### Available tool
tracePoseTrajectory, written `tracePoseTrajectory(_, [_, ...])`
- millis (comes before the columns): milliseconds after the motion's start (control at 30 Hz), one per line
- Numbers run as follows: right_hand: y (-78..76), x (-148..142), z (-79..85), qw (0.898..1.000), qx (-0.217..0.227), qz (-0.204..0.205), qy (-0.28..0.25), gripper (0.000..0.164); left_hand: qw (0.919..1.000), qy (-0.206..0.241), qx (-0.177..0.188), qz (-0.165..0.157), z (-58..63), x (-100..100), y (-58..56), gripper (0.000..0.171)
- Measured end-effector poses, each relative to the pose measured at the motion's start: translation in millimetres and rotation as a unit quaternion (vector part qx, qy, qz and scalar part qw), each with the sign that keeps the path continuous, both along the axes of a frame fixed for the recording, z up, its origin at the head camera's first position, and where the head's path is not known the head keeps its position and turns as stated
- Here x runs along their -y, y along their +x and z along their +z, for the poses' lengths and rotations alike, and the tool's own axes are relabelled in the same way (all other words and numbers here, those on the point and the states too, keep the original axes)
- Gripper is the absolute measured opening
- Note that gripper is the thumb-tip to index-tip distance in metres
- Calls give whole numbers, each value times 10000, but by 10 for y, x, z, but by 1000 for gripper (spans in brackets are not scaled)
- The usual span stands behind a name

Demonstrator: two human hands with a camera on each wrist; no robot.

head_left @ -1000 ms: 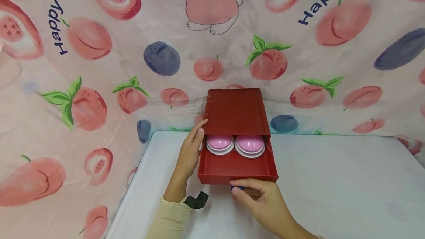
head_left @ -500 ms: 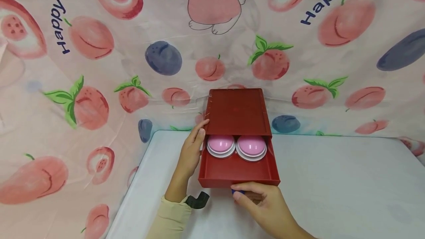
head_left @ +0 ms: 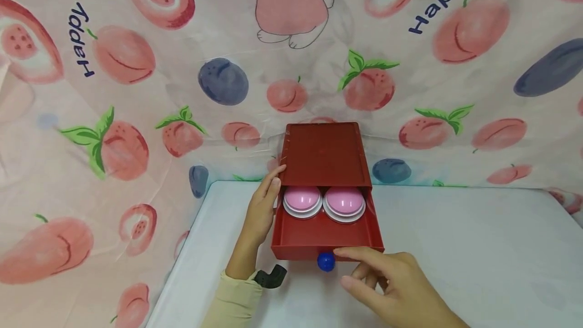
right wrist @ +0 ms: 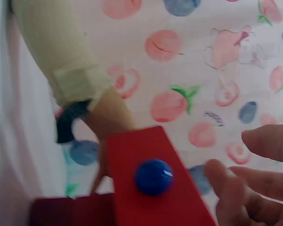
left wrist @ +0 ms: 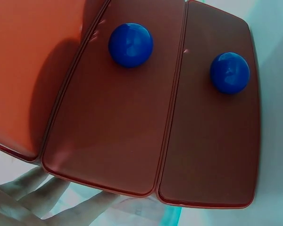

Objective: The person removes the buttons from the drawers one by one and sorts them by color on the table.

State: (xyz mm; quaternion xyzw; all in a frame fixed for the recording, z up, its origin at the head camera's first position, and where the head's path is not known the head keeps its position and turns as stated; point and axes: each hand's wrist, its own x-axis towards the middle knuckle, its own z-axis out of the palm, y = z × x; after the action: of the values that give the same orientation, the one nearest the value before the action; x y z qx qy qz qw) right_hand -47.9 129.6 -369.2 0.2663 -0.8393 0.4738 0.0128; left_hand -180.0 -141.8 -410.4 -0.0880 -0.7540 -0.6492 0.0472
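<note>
A red drawer cabinet stands against the patterned cloth with its top drawer pulled out. Two round pink-topped objects with white rims, a left one and a right one, sit side by side near the back of that drawer. My left hand rests along the cabinet's left side, fingers fairly straight. At the drawer's blue knob, my right hand is just to the right and holds nothing, its index fingertip close to the drawer front and thumb apart. The right wrist view shows the knob free of the fingers.
Two lower drawers, with an upper blue knob and a lower blue knob, are closed in the left wrist view. The white table extends to the right. Fruit-print cloth hangs behind. A black device is on the left wrist.
The drawer came out slightly farther toward me. My right hand let go of the blue knob and shifted right, uncovering it. The left hand stayed on the cabinet's side.
</note>
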Motion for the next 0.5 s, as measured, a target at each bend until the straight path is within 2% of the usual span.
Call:
tracePoseTrajectory(67, [-26, -52, 109, 9955, -859, -399, 13, 35, 10000, -1, -33, 45, 10, 3, -2, 41])
tracePoseTrajectory(100, [-60, -73, 152, 9897, -1276, -648, 10, 36, 10000, -3, -41, 64, 10, 4, -5, 41])
tracePoseTrajectory(167, [-167, -114, 217, 9764, -1852, -1107, 94, 40, 9999, -4, -66, 85, 9, 7, -9, 40])
tracePoseTrajectory(233, [-326, -154, 249, 9639, -2251, -1380, 332, 41, 9999, 19, -69, 72, 10, 9, -12, 40])
tracePoseTrajectory(333, [-560, -194, 265, 9539, -2377, -1567, 952, 41, 10000, 47, -63, 38, 7, 8, -16, 40])
tracePoseTrajectory(500, [-825, -200, 252, 9449, -2270, -1236, 2011, 42, 10000, 88, -22, -38, 0, 2, -20, 40])
